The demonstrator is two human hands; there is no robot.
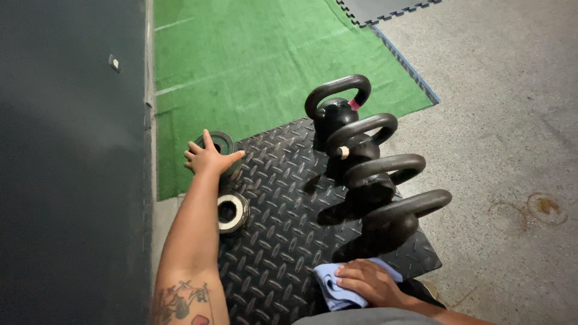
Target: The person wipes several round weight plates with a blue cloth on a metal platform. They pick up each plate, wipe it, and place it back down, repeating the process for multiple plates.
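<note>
Matt black iron kettlebells on raised-tread rubber mat — soft blue cloth, rough green turf.

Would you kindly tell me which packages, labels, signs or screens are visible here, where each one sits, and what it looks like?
No packages, signs or screens show.
Small tag: on the dark wall at left, pale and squarish; too small to tell more.
Red band: on the handle of the farthest kettlebell, a short red mark.
Pale band: on the handle of the second kettlebell, cream coloured.
</note>
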